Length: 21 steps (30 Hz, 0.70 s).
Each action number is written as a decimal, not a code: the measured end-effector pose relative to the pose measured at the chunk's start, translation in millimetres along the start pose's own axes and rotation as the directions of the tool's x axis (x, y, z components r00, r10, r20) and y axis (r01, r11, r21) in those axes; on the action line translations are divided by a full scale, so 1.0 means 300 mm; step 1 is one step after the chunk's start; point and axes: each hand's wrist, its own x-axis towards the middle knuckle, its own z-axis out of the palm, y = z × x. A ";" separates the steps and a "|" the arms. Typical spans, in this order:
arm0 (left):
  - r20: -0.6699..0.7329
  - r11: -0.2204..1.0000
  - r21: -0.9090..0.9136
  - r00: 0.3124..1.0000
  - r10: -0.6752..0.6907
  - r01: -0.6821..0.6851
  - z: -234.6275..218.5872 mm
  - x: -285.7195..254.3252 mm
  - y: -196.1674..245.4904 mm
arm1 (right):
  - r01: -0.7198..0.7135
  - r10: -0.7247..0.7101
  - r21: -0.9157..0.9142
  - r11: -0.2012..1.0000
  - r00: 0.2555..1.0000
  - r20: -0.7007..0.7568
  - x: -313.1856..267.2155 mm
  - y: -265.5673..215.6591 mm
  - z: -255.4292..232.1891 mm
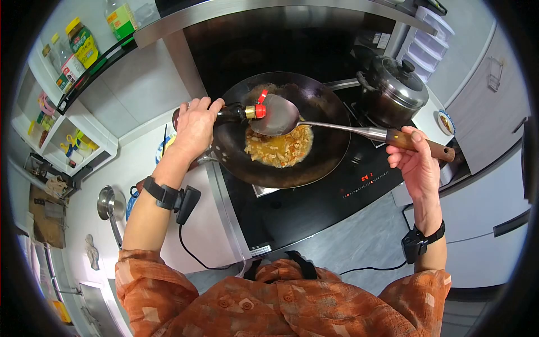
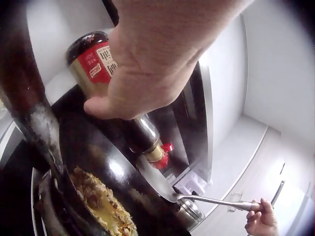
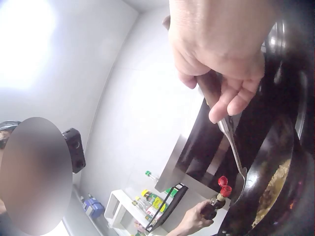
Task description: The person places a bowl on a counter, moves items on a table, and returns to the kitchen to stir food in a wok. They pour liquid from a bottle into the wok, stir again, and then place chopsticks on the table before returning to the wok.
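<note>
My left hand grips a dark sauce bottle with a red-and-gold label, tipped on its side over the wok. Its red flip cap is open, and the bottle's mouth overlaps the blade of a metal wok spatula in the head view. My right hand holds that spatula by its wooden handle, the blade above the far side of the wok. Below it, chopped food in yellowish liquid lies in the wok's bottom.
A lidded steel pot stands right of the wok on the black cooktop, whose red display is lit. A small bowl is at the far right. Left are a metal ladle and shelves with bottles.
</note>
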 end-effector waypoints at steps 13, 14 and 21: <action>-0.013 0.994 -0.105 0.999 -0.041 0.039 -0.023 -0.007 -0.009 | -0.060 0.062 0.055 0.997 0.998 -0.032 0.010 0.028 -0.019; -0.019 0.973 -0.221 0.997 -0.080 0.074 -0.030 -0.010 -0.016 | -0.075 0.079 0.069 0.995 0.996 -0.047 0.012 0.033 -0.020; 0.178 0.586 -0.700 0.895 -0.409 0.408 -0.238 -0.080 -0.071 | -0.069 0.069 -0.055 0.996 0.998 0.003 0.044 0.127 -0.007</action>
